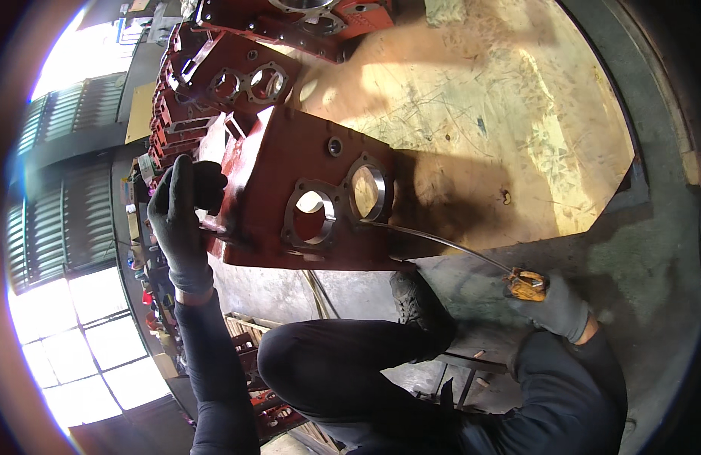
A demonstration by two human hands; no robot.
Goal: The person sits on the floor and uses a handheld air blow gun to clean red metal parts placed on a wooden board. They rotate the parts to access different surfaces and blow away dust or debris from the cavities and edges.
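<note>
left hand gloved, fingers wrapped on left edge of red casing tipped up on board | right hand fingers pinching orange handle of thin rod at bore | risk: casing may tip, knee just below; rod may bend or slip

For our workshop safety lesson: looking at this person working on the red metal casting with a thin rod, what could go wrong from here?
1. The thin rod reaches from the right hand into a round hole; it could bend or slip out.
2. The left hand grips the red casting at its edge; fingers might get pinched if it shifts.
3. A shoe sits just below the casting, so a tip could strike it.
</note>
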